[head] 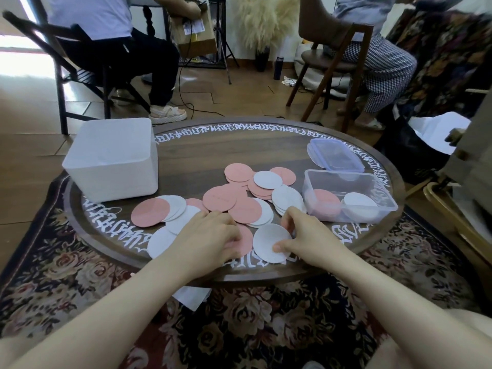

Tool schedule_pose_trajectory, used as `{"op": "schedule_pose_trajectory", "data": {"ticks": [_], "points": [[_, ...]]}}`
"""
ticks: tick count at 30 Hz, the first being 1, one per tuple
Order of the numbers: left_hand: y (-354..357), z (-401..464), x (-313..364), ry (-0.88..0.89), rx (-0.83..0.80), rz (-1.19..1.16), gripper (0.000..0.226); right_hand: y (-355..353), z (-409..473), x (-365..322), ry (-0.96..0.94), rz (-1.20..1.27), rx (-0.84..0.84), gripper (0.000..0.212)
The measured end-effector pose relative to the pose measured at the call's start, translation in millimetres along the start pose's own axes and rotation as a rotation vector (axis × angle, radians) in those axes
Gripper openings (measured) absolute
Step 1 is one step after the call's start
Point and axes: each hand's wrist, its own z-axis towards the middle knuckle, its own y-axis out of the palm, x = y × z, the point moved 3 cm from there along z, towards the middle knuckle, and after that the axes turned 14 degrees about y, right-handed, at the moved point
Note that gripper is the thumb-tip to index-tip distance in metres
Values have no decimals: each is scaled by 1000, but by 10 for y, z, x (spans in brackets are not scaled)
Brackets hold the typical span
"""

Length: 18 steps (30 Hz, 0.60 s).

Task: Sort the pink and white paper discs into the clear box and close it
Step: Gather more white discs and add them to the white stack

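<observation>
Several pink and white paper discs lie spread over the middle of the round wooden table. The clear box stands at the right, holding a pink stack on its left side and a white stack on its right. Its clear lid lies just behind it. My right hand pinches a white disc near the table's front edge, thumb on top. My left hand has its curled fingers on a pink disc beside the white one.
A white opaque bin stands at the table's left. Two people sit on chairs beyond the table. A floral rug lies under the table, and a white sheet of paper rests on it below the front edge.
</observation>
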Motion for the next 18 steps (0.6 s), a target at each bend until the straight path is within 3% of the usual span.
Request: {"op": "schedule_pose_trajectory", "data": {"ticks": [5, 9, 12, 14, 18], "points": [[-25, -14, 52, -132, 155, -276, 52, -10, 42, 25, 3, 214, -68, 19], [-93, 15, 135, -274, 352, -650, 39, -68, -15, -68, -25, 572, -173, 17], [-83, 36, 152, -335, 418, -893, 14, -99, -69, -167, -63, 741, -240, 19], [-56, 28, 112, -424, 480, -1001, 7, -107, -63, -176, -72, 685, -198, 21], [-56, -18, 16, -602, 605, -1169, 19, -96, 40, -42, -58, 331, -11, 5]]}}
